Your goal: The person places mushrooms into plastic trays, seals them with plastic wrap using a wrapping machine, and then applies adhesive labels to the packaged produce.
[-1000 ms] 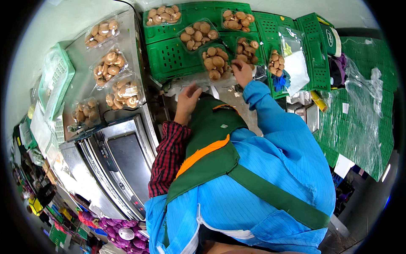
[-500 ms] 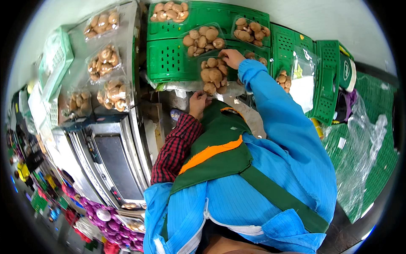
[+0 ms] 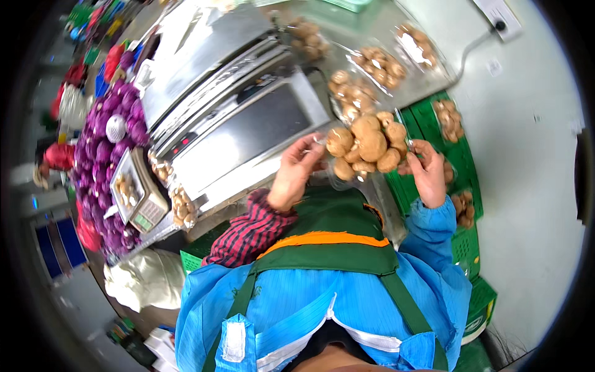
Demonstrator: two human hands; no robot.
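Note:
Between my two hands hangs a clear plastic tray of brown mushrooms [image 3: 370, 146], in front of my green apron. My left hand [image 3: 294, 172] pinches its left side, where a bit of clear plastic shows at the fingertips. My right hand [image 3: 429, 173] grips the opposite edge with thumb and fingers. Just beyond the held tray, another mushroom pack [image 3: 351, 94] lies on the steel table [image 3: 427, 87]. Left of that table and past my left hand is a metal machine with a dark flat plate [image 3: 266, 124].
More mushroom packs [image 3: 379, 66] lie on the steel table. Green crates [image 3: 418, 130] with further packs stand at right along the wall. A weighing scale [image 3: 147, 209] bearing a mushroom tray is at left, beside a heap of purple net-like bundles [image 3: 102, 164] and a white sack [image 3: 145, 279].
I have turned left from the green crates toward the metal machine. The mushroom tray has come away from the crates and is now lifted between both hands.

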